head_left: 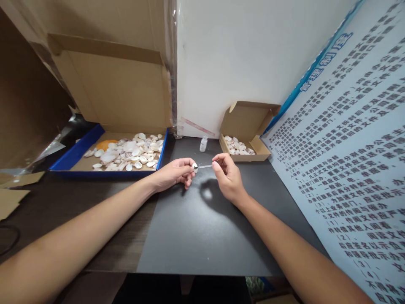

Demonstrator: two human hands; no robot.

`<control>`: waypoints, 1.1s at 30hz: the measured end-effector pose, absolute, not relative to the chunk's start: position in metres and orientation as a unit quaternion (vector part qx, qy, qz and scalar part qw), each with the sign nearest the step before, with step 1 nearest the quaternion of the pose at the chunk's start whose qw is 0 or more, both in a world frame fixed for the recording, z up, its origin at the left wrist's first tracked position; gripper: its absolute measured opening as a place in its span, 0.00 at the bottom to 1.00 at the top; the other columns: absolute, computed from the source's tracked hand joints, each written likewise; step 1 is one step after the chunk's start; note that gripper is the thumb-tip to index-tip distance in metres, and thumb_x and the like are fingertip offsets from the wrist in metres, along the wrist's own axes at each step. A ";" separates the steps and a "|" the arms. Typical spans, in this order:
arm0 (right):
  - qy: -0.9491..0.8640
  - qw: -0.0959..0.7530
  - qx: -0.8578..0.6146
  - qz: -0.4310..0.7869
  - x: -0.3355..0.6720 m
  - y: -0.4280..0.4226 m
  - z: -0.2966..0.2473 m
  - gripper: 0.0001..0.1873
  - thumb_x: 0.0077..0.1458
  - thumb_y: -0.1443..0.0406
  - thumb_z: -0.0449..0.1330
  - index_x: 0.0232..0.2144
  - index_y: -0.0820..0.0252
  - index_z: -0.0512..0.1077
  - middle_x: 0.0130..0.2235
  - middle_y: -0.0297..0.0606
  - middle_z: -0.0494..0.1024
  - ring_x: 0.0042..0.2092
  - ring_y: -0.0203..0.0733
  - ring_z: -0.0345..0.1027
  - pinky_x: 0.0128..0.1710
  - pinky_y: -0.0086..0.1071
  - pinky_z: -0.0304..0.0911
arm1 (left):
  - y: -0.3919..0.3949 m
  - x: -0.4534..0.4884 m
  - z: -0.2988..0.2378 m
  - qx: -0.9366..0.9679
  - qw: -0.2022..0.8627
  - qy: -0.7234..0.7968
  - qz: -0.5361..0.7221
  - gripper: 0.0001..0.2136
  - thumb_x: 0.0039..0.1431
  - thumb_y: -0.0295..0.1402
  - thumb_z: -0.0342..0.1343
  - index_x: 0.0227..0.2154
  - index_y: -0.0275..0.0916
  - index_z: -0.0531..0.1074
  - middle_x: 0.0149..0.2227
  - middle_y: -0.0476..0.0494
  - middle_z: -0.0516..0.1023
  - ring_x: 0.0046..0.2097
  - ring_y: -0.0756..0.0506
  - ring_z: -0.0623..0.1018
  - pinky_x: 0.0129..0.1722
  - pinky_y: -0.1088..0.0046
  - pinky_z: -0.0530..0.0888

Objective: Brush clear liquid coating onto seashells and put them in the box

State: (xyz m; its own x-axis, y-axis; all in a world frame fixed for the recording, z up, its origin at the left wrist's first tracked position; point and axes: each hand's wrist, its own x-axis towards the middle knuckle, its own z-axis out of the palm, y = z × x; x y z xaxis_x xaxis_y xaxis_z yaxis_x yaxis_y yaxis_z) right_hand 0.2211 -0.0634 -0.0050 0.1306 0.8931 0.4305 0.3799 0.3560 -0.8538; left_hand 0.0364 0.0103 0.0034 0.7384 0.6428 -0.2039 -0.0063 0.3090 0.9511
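Note:
Over the dark grey mat, my left hand (pixel 178 172) pinches a small whitish seashell (pixel 195 167) between thumb and fingertips. My right hand (pixel 228 177) is closed on the right end of a thin pale stick (pixel 205 166). The stick's dark tip meets the shell's face; whether it is a brush or another tool is too small to tell. Just behind the hands stands a small white bottle (pixel 203 144), upright. To the left, a blue-rimmed cardboard box (pixel 80 146) holds many loose seashells (pixel 136 151). A smaller cardboard box (pixel 262 147) at the back right also contains seashells (pixel 238 146).
Both boxes have raised lids leaning back. The grey mat (pixel 202 236) covers part of the dark wooden table (pixel 123 236). A white panel (pixel 247 55) rises behind, and a printed poster (pixel 357 139) borders the right side. Cardboard pieces (pixel 15 198) lie at the left edge.

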 end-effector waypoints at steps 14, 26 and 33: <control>-0.613 0.545 -0.536 0.201 0.222 -0.062 -0.005 0.05 0.58 0.62 0.56 0.34 0.56 0.63 0.24 0.27 0.60 0.24 0.33 0.53 0.25 0.28 0.52 | 0.010 0.036 0.002 0.543 0.760 0.282 0.218 0.10 0.57 0.37 0.58 0.32 0.36 0.66 0.31 0.47 0.76 0.21 0.54 0.72 0.21 0.77 0.70; -0.603 0.564 -0.527 0.203 0.220 -0.063 -0.004 0.06 0.58 0.62 0.57 0.35 0.56 0.63 0.24 0.27 0.58 0.24 0.34 0.53 0.25 0.29 0.52 | 0.012 0.037 0.000 0.534 0.753 0.306 0.233 0.11 0.56 0.37 0.60 0.34 0.37 0.65 0.40 0.42 0.79 0.20 0.55 0.73 0.18 0.78 0.70; -0.624 0.537 -0.535 0.189 0.221 -0.062 -0.006 0.06 0.58 0.60 0.57 0.36 0.57 0.68 0.24 0.28 0.60 0.24 0.34 0.53 0.25 0.29 0.53 | 0.011 0.037 -0.001 0.542 0.748 0.297 0.242 0.13 0.54 0.37 0.62 0.32 0.36 0.64 0.42 0.38 0.79 0.21 0.55 0.74 0.20 0.78 0.71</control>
